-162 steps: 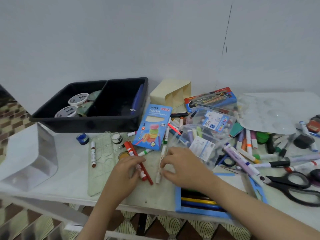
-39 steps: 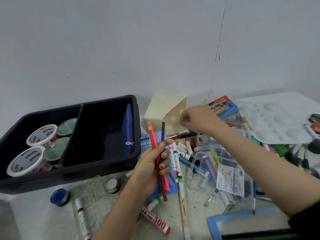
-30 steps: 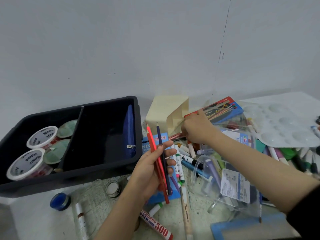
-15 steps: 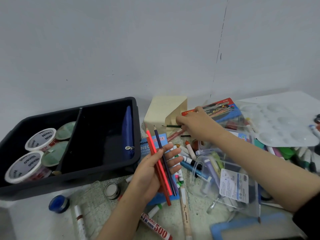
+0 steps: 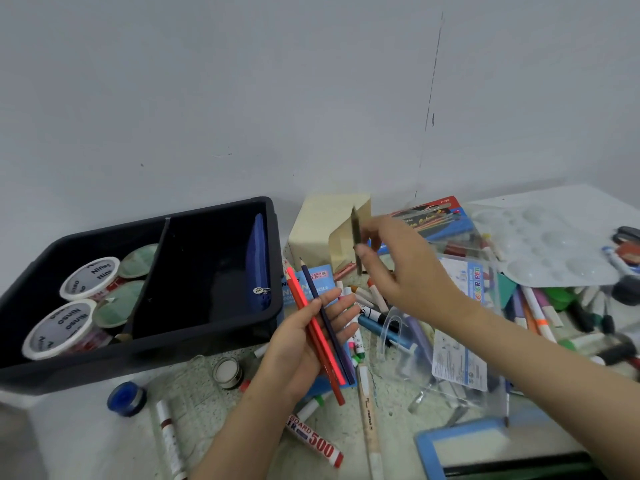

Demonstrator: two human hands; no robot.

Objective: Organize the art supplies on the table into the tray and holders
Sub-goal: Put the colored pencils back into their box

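Cluttered table (image 5: 86, 438), centre frame: left hand (image 5: 301, 344) thumb-clamps a few coloured pencils (image 5: 322, 334); right hand (image 5: 405, 275) pinches dark pencil (image 5: 355, 226) upright. Light, stiff, tips probably brittle; mid-shaft hold seems best.

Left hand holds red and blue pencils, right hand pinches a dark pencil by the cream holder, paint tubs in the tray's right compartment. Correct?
One slip: the head view shows the paint tubs in the left compartment of the tray; the right one holds a blue pouch. The rest stands: left hand holds red and blue pencils, right hand pinches a dark pencil by the cream holder.
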